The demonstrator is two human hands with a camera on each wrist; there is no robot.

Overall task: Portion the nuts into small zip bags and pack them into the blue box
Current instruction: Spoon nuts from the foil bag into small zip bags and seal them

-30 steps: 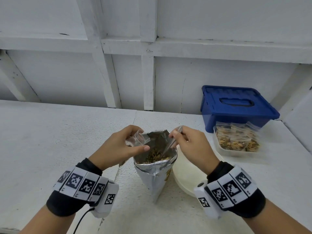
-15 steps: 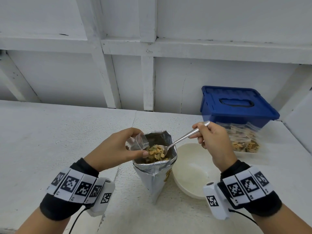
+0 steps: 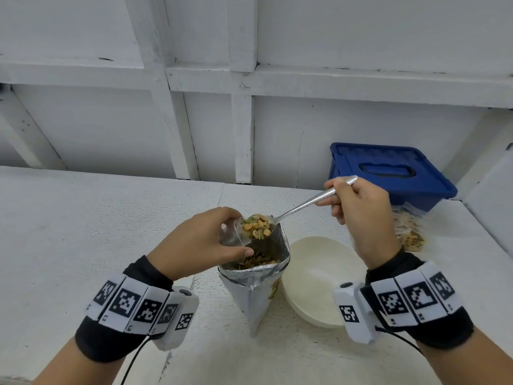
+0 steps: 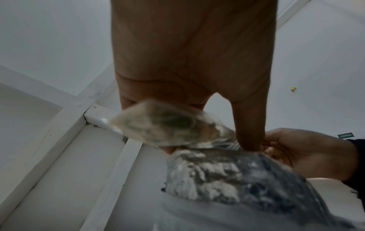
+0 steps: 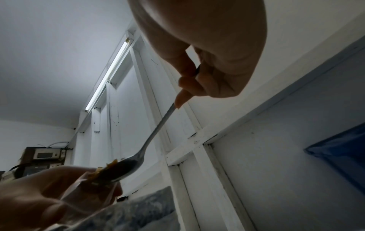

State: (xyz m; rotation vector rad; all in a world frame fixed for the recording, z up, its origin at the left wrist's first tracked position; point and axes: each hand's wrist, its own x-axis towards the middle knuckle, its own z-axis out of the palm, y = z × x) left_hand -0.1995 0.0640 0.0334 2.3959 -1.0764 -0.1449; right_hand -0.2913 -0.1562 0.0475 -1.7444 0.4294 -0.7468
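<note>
My left hand [image 3: 200, 243] holds a small clear zip bag [image 3: 231, 236] open over the mouth of a silver foil pouch [image 3: 256, 284] of mixed nuts. My right hand [image 3: 358, 215] grips the handle of a metal spoon [image 3: 302, 207], whose bowl, heaped with nuts [image 3: 256, 226], sits at the zip bag's opening. The left wrist view has the zip bag [image 4: 168, 125] between thumb and fingers above the foil pouch [image 4: 227, 173]. From the right wrist, the spoon [image 5: 138, 157] reaches down to the bag. The blue box [image 3: 388, 173] stands closed at the back right.
A white bowl [image 3: 313, 282] sits right of the pouch, under my right wrist. Filled zip bags [image 3: 410, 232] lie in a clear tray in front of the blue box. White wall panels rise behind the table [image 3: 83, 232].
The spoon went from digging in the pouch to lifting out loaded with nuts and now sits at the zip bag's opening. My right hand rose and moved right. The left hand stayed.
</note>
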